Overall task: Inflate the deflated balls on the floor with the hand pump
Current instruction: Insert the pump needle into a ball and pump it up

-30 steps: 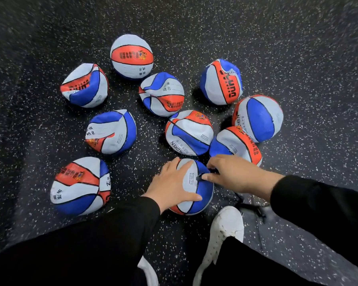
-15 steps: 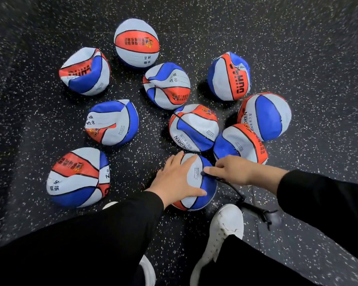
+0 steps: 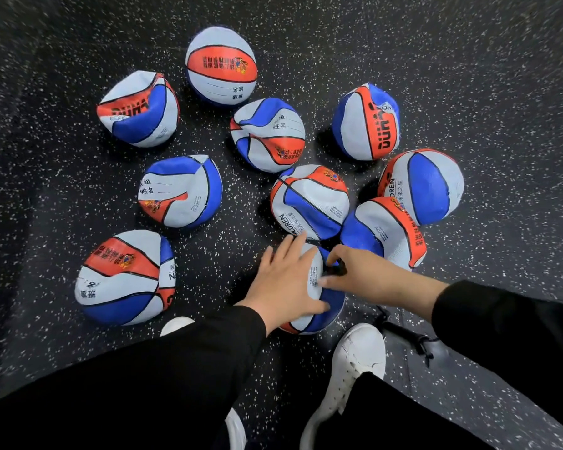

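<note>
Several red, white and blue balls lie on the dark speckled floor, most of them dented. My left hand (image 3: 283, 284) rests spread over the nearest ball (image 3: 327, 306), fingers curved round its left side. My right hand (image 3: 355, 274) pinches the black nozzle tip (image 3: 333, 270) of the pump hose against the top of that ball. The hose runs back under my right wrist to the black hand pump (image 3: 413, 341), which lies on the floor beside my right shoe. The round ball at the far back (image 3: 221, 64) looks full.
My white right shoe (image 3: 351, 368) stands just below the held ball, and the toe of the left shoe (image 3: 176, 324) shows beside my left sleeve. A dented ball (image 3: 126, 277) lies at the near left. Others crowd close behind my hands (image 3: 309, 201), (image 3: 384, 232).
The view has shifted so the balls sit lower in the frame. My right hand has pushed the nozzle further left onto the top of the ball. My left hand stays on the ball.
</note>
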Available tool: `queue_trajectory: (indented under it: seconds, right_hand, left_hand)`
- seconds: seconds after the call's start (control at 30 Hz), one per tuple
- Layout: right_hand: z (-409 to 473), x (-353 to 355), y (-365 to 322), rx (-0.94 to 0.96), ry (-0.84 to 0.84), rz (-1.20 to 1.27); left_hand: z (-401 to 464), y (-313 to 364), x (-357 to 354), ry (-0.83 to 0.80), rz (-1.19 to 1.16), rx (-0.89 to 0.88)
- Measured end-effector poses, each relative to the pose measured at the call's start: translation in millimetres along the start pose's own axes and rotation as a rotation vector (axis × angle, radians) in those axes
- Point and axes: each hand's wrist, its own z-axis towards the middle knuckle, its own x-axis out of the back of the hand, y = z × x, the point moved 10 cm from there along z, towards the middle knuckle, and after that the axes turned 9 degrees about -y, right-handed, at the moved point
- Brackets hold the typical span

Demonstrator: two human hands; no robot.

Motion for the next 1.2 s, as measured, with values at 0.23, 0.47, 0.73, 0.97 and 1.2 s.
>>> queue_trajectory:
  seconds: [0.23,0.47,0.73,0.97,1.2]
  right_hand:
    - [-12,8,7,0.068,0.137,-0.012]
    - [-19,34,26,0.07,0.191,0.177]
    - [-8,45,42,-0.008,0.27,0.142]
    - [-8,16,-66,0.519,0.182,-0.436]
    - [25,-9,-76,0.44,0.074,-0.448]
  left_hand:
    - [2,8,-4,0.012,-0.019,-0.075]
    - [2,-8,4,0.009,-0.128,-0.043]
    - [-7,-50,-1,-0.056,-0.303,0.083]
    - [-6,-51,10,-0.006,-0.397,0.063]
    - [1,-56,7,-0.059,-0.413,0.075]
